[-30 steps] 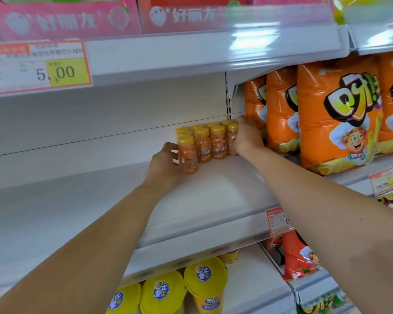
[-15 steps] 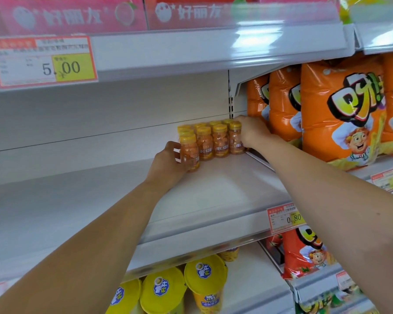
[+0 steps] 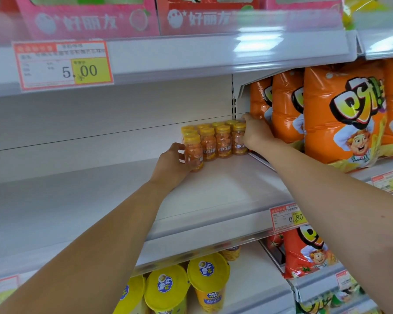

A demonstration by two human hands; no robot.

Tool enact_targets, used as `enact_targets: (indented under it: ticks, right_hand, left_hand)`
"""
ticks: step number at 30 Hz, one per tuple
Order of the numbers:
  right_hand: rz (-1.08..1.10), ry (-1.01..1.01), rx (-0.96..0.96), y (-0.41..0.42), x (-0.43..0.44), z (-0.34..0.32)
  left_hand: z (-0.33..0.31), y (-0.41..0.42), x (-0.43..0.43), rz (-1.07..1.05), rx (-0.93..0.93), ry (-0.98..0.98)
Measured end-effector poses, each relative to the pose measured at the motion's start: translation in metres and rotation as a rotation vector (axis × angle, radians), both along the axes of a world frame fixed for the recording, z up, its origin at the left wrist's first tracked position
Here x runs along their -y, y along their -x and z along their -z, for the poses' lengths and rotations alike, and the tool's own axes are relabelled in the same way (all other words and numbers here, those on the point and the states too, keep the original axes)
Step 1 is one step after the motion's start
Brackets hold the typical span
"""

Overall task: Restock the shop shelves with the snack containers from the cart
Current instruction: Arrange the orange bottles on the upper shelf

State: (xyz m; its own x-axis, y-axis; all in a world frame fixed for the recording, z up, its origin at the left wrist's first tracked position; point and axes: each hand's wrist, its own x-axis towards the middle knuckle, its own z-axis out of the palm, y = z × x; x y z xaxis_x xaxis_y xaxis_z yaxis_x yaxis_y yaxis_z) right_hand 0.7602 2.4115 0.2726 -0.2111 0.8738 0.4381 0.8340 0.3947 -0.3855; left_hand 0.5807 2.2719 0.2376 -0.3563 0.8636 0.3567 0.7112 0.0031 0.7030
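Orange snack bottles (image 3: 216, 141) stand blocked on the white shelf (image 3: 225, 189). The left hand (image 3: 170, 164) has its grip wrapped round the front bottle (image 3: 193, 152) at the block's 7 o'clock corner; the right hand (image 3: 256, 135) curls its grip round the 3 o'clock end. Press inward evenly, squaring the rows; orange bags (image 3: 345, 114) crowd 3 o'clock.

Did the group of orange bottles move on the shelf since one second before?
No. The orange bottles stand at the same spot below the slotted upright of the back wall; only the view shifted slightly.
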Motion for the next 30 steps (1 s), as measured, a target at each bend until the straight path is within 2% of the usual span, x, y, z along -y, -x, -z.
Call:
enact_targets:
  ticks: [4, 8, 11, 13, 17, 20, 23, 27, 30]
  right_hand:
    - [-0.054, 0.001, -0.007, -0.002, 0.045, -0.008]
    - [-0.171, -0.144, -0.055, -0.014, 0.114, -0.017]
    - [-0.285, -0.155, -0.148, -0.030, 0.168, -0.015]
    - [-0.360, -0.111, -0.154, -0.040, 0.207, -0.004]
    - [-0.476, -0.001, -0.141, -0.056, 0.275, 0.037]
    - [-0.483, 0.116, -0.074, -0.065, 0.310, 0.080]
    - [-0.482, 0.323, 0.005, -0.073, 0.341, 0.138]
    - [-0.492, 0.667, 0.233, -0.081, 0.383, 0.229]
    - [-0.513, 0.823, 0.360, -0.081, 0.415, 0.292]
  left_hand:
    - [-0.003, -0.001, 0.005, -0.007, 0.025, 0.070]
    - [-0.019, -0.012, 0.028, -0.046, 0.138, 0.242]
    - [-0.036, -0.029, 0.065, -0.122, -0.058, 0.328]
    - [-0.034, -0.041, 0.099, -0.119, -0.172, 0.241]
    - [-0.001, -0.072, 0.194, 0.009, -0.197, -0.227]
    - [0.039, -0.093, 0.265, 0.069, -0.197, -0.254]
    - [0.102, -0.096, 0.317, 0.089, -0.119, -0.073]
    - [0.195, -0.090, 0.364, 0.066, -0.062, 0.377]
    - [0.260, -0.090, 0.402, 0.077, -0.074, 0.695]
